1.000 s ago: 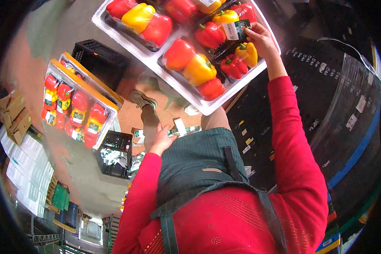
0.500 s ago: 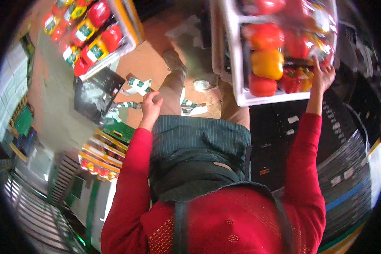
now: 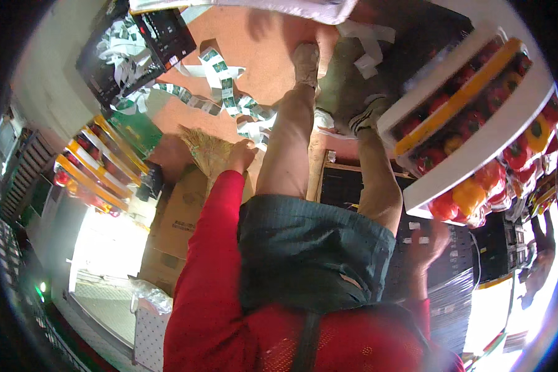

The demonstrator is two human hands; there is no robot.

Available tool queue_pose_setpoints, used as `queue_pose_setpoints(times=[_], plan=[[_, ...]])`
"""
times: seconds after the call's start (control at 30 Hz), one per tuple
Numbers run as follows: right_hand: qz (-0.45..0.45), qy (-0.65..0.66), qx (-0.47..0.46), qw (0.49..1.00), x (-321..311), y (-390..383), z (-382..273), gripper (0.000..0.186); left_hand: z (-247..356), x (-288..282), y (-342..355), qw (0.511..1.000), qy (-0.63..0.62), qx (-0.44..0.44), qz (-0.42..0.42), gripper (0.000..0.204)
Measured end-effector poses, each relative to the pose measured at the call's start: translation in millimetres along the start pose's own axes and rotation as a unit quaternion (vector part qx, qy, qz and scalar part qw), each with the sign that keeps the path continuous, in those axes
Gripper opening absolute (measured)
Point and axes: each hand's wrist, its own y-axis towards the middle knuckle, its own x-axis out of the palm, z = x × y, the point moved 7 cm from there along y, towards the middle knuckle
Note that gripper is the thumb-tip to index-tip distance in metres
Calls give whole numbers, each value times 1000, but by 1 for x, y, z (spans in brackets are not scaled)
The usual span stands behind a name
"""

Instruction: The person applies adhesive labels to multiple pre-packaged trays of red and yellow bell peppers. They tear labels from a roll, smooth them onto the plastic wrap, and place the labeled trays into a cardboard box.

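Observation:
My left hand [image 3: 242, 156] hangs beside my left leg with its fingers curled in and nothing visible in them. Behind it, a straw broom head [image 3: 204, 149] shows over the floor. At the right, my right hand [image 3: 431, 243] is blurred by motion, just below a white tray [image 3: 477, 158] of bagged red and yellow bell peppers [image 3: 471, 195]. A small gap seems to part the hand from the peppers. More trays with a yellow strip [image 3: 459, 96] are stacked behind that one.
Strips of green-and-white labels [image 3: 220, 80] lie on the floor ahead, near a black crate [image 3: 158, 37] of crumpled paper. A white tray edge [image 3: 254, 5] crosses the top. Stacked pepper boxes [image 3: 96, 161] and a cardboard box [image 3: 178, 214] stand left; black crates [image 3: 440, 273] stand right.
My view has swung, shifting the pepper tray to the far right and the left tray almost out at the top. My right hand has come off the tray and dropped lower.

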Motion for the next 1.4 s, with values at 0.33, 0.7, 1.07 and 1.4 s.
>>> queue_pose_setpoints(times=[0.33, 0.7, 1.07, 1.4], plan=[[-276, 75, -60, 956, 124, 13, -88, 32, -6, 146, 93, 999, -44, -16, -5, 52], [-271, 54, -100, 956, 155, -2, -48, 25, -15, 199, 197, 994, -25, -107, -15, 38], [-346, 103, -33, 932, 124, -8, -82, 21, -56, 147, -7, 992, 58, -61, -90, 62], [-396, 104, -12, 912, 168, -12, -55, 24, 4, 203, 183, 999, -41, 0, 1, 32]])
